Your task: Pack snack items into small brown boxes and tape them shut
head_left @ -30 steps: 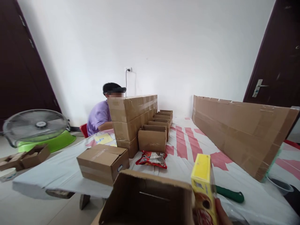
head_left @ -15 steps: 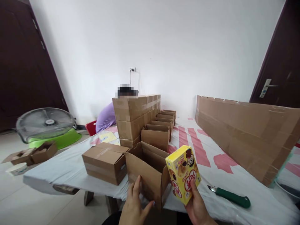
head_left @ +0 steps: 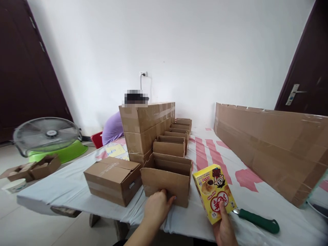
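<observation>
My right hand (head_left: 224, 228) holds a yellow snack box (head_left: 214, 192) with a cartoon face on its front, tilted above the table's near edge. My left hand (head_left: 158, 207) grips the near wall of an open cardboard box (head_left: 166, 180) that stands upright on the white table cover (head_left: 66, 188). Behind that box runs a row of several open cardboard boxes (head_left: 169, 147).
A sealed carton (head_left: 112, 179) lies left of the open box. A green-handled knife (head_left: 256, 220) lies at the right. Stacked sealed cartons (head_left: 146, 128) and a long cardboard sheet (head_left: 271, 143) flank the row. A person in purple (head_left: 112, 128) sits behind. A fan (head_left: 47, 135) stands on the floor.
The open box has come down from a tilt in front of me to stand upright on the table, hiding the red snack packet. The yellow box moved slightly right and lower.
</observation>
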{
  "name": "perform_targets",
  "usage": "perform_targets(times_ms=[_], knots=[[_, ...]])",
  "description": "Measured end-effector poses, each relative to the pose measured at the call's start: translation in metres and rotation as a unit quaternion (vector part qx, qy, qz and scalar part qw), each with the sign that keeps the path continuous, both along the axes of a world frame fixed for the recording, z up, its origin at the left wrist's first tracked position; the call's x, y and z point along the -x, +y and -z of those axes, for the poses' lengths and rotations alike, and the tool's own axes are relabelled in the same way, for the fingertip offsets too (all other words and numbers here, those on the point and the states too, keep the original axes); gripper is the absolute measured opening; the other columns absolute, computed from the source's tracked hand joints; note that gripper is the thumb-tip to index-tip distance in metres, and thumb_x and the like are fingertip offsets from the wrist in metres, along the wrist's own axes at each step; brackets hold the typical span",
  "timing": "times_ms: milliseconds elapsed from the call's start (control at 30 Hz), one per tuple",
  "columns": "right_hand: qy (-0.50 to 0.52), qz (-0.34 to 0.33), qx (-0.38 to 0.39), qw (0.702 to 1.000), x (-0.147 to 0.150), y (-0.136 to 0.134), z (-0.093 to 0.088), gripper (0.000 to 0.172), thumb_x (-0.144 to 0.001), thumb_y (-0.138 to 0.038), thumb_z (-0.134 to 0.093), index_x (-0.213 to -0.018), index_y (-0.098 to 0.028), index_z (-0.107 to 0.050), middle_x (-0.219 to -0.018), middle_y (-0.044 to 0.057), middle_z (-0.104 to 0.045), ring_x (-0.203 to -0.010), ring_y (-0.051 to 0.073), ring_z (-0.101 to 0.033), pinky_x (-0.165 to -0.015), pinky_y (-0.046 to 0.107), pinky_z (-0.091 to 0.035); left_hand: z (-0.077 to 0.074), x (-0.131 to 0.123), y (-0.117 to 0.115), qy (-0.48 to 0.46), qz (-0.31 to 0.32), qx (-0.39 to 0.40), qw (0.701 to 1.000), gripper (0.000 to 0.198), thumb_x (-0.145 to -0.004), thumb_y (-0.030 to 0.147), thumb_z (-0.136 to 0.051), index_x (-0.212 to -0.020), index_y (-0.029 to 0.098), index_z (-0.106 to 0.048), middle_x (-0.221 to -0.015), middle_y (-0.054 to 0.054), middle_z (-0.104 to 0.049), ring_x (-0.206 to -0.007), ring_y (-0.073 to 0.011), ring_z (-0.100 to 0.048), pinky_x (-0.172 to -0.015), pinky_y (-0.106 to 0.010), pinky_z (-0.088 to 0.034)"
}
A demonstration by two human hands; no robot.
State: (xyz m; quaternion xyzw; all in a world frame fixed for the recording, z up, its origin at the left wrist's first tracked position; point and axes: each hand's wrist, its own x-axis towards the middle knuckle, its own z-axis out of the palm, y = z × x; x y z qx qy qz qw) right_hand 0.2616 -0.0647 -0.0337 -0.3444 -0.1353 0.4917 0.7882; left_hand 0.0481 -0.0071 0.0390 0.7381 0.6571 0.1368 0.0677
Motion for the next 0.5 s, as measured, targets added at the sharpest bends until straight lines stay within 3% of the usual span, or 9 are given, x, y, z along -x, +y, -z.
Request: perform_targets(times_ms=[133, 267, 400, 500], knots=[[0.006, -0.018, 0.004, 1.0, -0.003, -0.002, 0.004, 0.1, -0.064, -0.05, -0.08, -0.146, -0.034, -0.026, -0.12, 0.001, -0.068, -0.098, 0.023, -0.068, -0.087, 0.038, -0.056, 0.003, -0.006, 0.022, -0.032, -0.004, -0.006, 0.999, 0.037, -0.084, 0.044, -0.05, -0.081, 0.013, -0.071, -0.089, -0.023, -0.073, -0.086, -0.0366, -0.069, -0.071, -0.041, -0.045], [-0.034, -0.084, 0.016, 0.996, 0.0, -0.006, 0.015, 0.087, -0.056, -0.045, -0.086, -0.132, -0.027, -0.049, -0.1, 0.004, -0.074, -0.094, 0.029, -0.069, -0.087, 0.045, -0.054, 0.014, -0.002, 0.033, -0.085, -0.007, -0.02, 0.996, 0.033, -0.083, 0.041, -0.051, -0.07, 0.016, -0.068, -0.084, -0.018, -0.073, -0.084, -0.0313, -0.068, -0.072, -0.036, -0.044], [-0.155, -0.104, -0.015, 0.982, 0.013, -0.01, 0.02, 0.055, -0.059, -0.046, -0.083, -0.105, -0.023, -0.064, -0.089, 0.007, -0.073, -0.086, 0.032, -0.069, -0.079, 0.048, -0.055, 0.027, 0.013, 0.037, -0.187, 0.011, -0.031, 0.982, 0.028, -0.083, 0.036, -0.048, -0.067, 0.019, -0.063, -0.075, -0.01, -0.072, -0.076, -0.0239, -0.066, -0.067, -0.03, -0.042], [-0.319, -0.109, -0.038, 0.941, 0.019, -0.004, 0.014, 0.054, -0.059, -0.044, -0.083, -0.105, -0.024, -0.065, -0.097, 0.008, -0.07, -0.092, 0.033, -0.066, -0.081, 0.047, -0.053, 0.032, 0.021, 0.041, -0.268, 0.026, -0.016, 0.963, 0.037, -0.082, 0.048, -0.044, -0.065, 0.02, -0.06, -0.064, -0.005, -0.069, -0.063, -0.0204, -0.064, -0.057, -0.027, -0.043]])
